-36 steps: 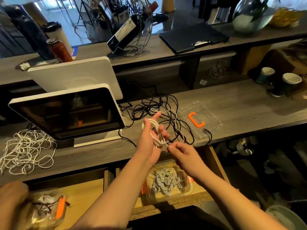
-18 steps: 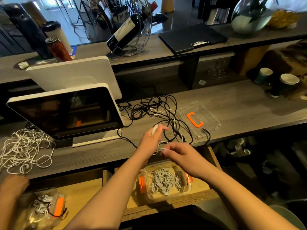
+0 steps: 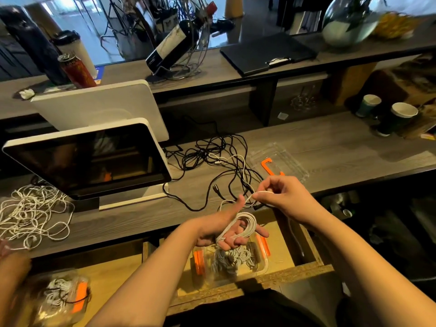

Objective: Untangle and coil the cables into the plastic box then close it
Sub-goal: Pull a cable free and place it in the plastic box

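Note:
My left hand point(image 3: 224, 230) is palm up over the drawer, with loops of a white cable point(image 3: 245, 224) wound round its fingers. My right hand point(image 3: 280, 197) pinches the free stretch of that white cable just above and to the right. A tangle of black cables point(image 3: 212, 156) with a white strand lies on the counter behind them. Under my left hand a clear plastic box point(image 3: 236, 260) with orange clips holds coiled white cables. Its clear lid point(image 3: 278, 164) with an orange clip lies on the counter to the right.
A tilted screen point(image 3: 87, 159) stands at the left on the counter point(image 3: 342, 149). A heap of white cord point(image 3: 33, 213) lies at the far left. Another person's hand point(image 3: 11, 263) and a second box point(image 3: 63, 296) are at the lower left. Paper cups point(image 3: 387, 114) stand at the right.
My left hand turned palm up and dropped over the box with the coil on it. My right hand rose up and to the right, drawing the white cable out.

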Available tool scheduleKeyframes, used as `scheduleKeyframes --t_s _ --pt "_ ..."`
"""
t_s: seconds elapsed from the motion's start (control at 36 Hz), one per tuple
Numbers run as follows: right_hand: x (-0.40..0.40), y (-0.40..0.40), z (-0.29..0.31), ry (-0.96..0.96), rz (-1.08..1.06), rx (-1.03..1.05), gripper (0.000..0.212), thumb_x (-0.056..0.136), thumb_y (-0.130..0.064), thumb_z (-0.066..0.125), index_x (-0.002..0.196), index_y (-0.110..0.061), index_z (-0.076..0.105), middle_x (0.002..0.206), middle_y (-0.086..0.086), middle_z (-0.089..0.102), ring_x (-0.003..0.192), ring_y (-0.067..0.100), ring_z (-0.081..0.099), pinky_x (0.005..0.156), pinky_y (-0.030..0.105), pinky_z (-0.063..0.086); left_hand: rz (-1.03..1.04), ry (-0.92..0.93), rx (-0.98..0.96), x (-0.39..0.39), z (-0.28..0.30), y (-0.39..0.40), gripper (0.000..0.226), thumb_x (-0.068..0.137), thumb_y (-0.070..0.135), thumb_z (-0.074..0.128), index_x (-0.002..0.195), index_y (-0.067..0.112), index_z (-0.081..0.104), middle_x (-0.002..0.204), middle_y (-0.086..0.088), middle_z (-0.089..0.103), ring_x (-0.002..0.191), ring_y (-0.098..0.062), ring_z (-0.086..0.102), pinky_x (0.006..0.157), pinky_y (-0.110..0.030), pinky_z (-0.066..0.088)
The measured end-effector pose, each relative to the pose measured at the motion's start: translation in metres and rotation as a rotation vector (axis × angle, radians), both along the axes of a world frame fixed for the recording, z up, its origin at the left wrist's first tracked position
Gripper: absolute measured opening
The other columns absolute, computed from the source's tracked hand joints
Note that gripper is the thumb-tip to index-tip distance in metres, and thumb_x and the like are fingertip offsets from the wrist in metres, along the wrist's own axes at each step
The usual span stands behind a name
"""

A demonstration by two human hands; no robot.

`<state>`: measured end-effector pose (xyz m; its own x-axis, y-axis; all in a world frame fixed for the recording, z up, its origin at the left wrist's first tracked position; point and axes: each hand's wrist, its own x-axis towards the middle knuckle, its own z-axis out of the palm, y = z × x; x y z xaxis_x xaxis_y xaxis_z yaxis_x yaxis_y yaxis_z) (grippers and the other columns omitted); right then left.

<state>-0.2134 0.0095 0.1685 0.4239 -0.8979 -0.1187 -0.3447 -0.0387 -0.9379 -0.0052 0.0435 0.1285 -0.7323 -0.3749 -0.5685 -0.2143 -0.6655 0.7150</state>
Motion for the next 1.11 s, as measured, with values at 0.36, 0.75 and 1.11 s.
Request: scheduleKeyframes --t_s 0.36,0.75,1.11 --pt "0.005 0.01 -0.031 -0.029 -0.226 0.022 0.014 0.091 -0.026 0.068 0.082 -0.015 0.07 0.082 0.017 0.069 0.081 0.037 0.065 0.078 0.05 0.053 0.381 -0.191 -0.241 -0.006 0.011 -0.004 0.037 0.104 0.045 0.043 0.129 0.023 0.058 0.112 -0.01 0.073 0.1 -0.025 0.073 0.087 -0.034 0.06" --pt "0.049 0.045 -0.036 -0.083 -0.118 0.118 0.031 0.092 -0.049 0.063 0.091 -0.02 0.074 0.086 0.008 0.073 0.084 0.033 0.065 0.078 0.05 0.05 0.843 0.126 -0.127 -0.024 0.016 -0.005 0.044 0.1 0.054 0.034 0.128 0.038 0.065 0.135 -0.004 0.065 0.131 -0.017 0.057 0.111 -0.041 0.042" --pt "0.051 0.043 -0.033 -0.311 -0.185 0.286 0.018 0.089 -0.019 0.071 0.105 -0.026 0.07 0.098 0.006 0.075 0.091 0.026 0.069 0.084 0.033 0.05 0.913 -0.053 -0.295 -0.03 0.017 -0.003 0.052 0.104 0.053 0.03 0.121 0.027 0.072 0.116 -0.003 0.073 0.112 -0.021 0.069 0.093 -0.037 0.057"
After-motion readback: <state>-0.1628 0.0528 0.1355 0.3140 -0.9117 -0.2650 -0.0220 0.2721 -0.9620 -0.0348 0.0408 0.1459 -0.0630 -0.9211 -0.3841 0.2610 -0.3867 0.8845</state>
